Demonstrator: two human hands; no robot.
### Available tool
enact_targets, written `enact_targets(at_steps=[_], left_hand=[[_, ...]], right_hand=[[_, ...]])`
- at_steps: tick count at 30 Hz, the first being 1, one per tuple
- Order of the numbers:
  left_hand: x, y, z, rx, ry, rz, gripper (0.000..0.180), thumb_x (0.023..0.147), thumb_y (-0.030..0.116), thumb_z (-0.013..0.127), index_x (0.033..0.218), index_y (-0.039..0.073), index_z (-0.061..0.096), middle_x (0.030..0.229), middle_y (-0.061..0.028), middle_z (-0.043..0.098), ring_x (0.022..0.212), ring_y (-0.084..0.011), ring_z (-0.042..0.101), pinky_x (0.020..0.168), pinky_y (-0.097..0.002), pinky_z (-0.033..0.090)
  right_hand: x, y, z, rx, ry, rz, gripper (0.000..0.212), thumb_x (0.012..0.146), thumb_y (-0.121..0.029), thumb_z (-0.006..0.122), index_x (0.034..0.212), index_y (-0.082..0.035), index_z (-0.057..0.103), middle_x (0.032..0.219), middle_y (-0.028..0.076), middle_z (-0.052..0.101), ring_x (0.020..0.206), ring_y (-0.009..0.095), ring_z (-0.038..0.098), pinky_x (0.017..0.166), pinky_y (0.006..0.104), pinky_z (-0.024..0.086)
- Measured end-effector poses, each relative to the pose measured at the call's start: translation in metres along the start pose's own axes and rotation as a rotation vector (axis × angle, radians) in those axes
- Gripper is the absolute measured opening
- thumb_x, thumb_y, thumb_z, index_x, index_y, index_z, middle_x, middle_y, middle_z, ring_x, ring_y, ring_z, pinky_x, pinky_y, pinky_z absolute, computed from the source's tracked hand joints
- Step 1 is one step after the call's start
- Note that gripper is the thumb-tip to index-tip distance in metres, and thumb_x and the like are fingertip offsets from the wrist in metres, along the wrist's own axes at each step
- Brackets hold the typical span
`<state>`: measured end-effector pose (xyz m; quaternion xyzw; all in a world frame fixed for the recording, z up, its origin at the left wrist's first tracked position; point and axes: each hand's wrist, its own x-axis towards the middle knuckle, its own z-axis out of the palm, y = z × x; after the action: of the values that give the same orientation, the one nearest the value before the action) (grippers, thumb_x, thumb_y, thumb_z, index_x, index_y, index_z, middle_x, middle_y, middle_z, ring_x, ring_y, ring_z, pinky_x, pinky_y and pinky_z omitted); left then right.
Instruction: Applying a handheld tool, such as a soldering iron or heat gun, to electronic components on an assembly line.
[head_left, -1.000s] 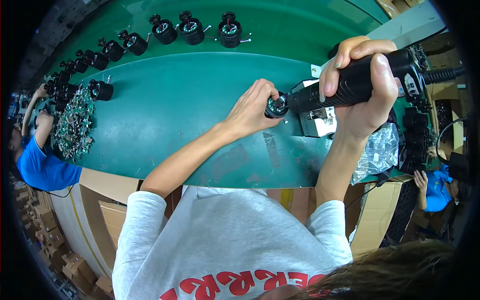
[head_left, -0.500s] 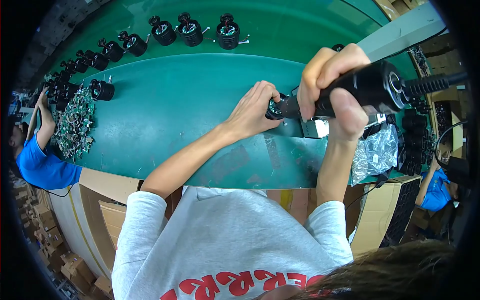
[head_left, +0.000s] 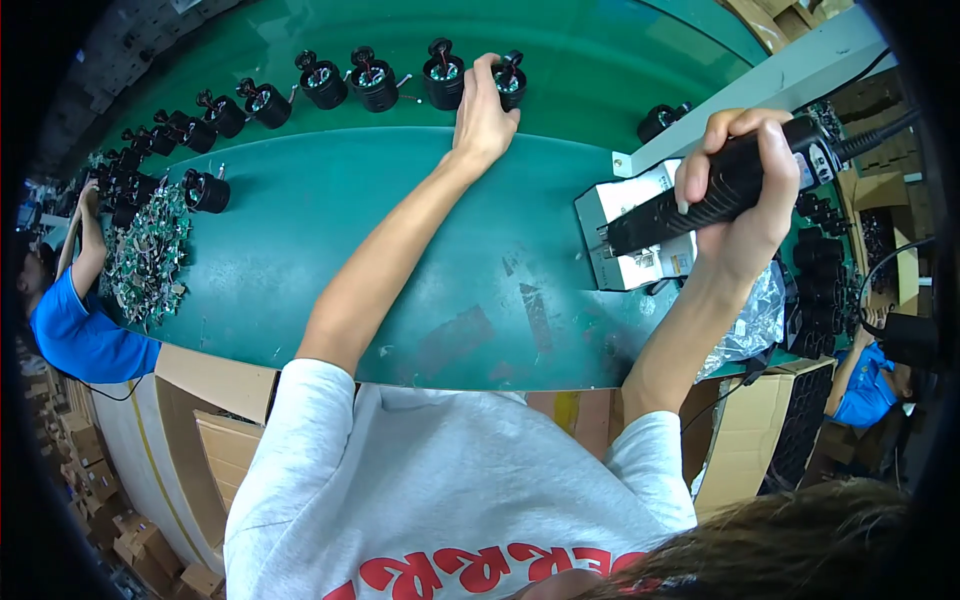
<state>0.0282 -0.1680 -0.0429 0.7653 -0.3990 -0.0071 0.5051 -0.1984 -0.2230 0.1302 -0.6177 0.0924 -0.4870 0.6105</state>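
Note:
My left hand (head_left: 485,118) reaches to the far side of the bench, its fingers closed round a black cylindrical housing (head_left: 512,88) with a round cap on top. That housing stands at the right end of a row of similar ones, beside another black housing (head_left: 442,82) with a green circuit board inside. My right hand (head_left: 745,190) grips a black corded electric screwdriver (head_left: 665,218), tilted with its tip to the lower left. Under the tool is a white box (head_left: 610,205), partly hidden by it.
A heap of small circuit boards (head_left: 150,255) lies at the left, near a co-worker in blue (head_left: 85,325). A grey metal beam (head_left: 760,95) crosses the far right. Clear plastic bags (head_left: 755,325) and stacked black housings (head_left: 818,265) are at the right. Another housing (head_left: 655,122) lies beyond the beam's foot.
My left hand has moved the housing from beside the white box to the far row. The screwdriver has come off the housing, and my right hand has shifted slightly right.

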Motion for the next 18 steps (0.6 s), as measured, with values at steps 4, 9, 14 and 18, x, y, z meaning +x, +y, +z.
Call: enact_targets(at_steps=[4, 9, 14, 18], left_hand=[[-0.001, 0.035, 0.014, -0.008, 0.14, 0.263, 0.067, 0.078, 0.001, 0.073, 0.138, 0.004, 0.044, 0.142, -0.0177, 0.045, 0.121, -0.04, 0.056, 0.103, -0.045, 0.048], [0.017, 0.074, 0.068, -0.179, 0.009, 0.441, 0.059, 0.08, 0.005, 0.075, 0.134, 0.008, 0.053, 0.144, -0.0136, 0.047, 0.131, -0.0349, 0.049, 0.112, -0.0415, 0.043], [0.053, 0.062, 0.148, -0.274, -0.512, 0.311, 0.047, 0.082, 0.016, 0.079, 0.123, 0.011, 0.056, 0.138, -0.0138, 0.05, 0.122, -0.0348, 0.056, 0.102, -0.044, 0.05], [0.05, 0.07, 0.161, -0.185, -0.646, 0.163, 0.045, 0.078, 0.018, 0.081, 0.114, 0.011, 0.055, 0.12, -0.0117, 0.059, 0.104, -0.0298, 0.06, 0.091, -0.0412, 0.051]], right_hand=[[0.0, -0.014, -0.011, 0.242, -0.105, -0.052, 0.031, 0.102, -0.027, 0.045, 0.107, 0.001, 0.056, 0.085, 0.017, 0.061, 0.045, 0.018, 0.056, 0.038, 0.0247, 0.044], [-0.001, -0.035, -0.029, 0.359, -0.257, -0.204, 0.033, 0.104, -0.028, 0.039, 0.11, 0.002, 0.051, 0.088, 0.019, 0.059, 0.045, 0.019, 0.056, 0.039, 0.0247, 0.045], [0.001, -0.039, -0.038, 0.326, -0.236, -0.21, 0.034, 0.104, -0.03, 0.04, 0.11, 0.002, 0.051, 0.09, 0.019, 0.059, 0.046, 0.019, 0.056, 0.039, 0.0253, 0.044], [0.003, -0.038, -0.045, 0.29, -0.228, -0.218, 0.036, 0.103, -0.03, 0.04, 0.111, 0.002, 0.052, 0.09, 0.019, 0.059, 0.048, 0.019, 0.056, 0.039, 0.0255, 0.044]])
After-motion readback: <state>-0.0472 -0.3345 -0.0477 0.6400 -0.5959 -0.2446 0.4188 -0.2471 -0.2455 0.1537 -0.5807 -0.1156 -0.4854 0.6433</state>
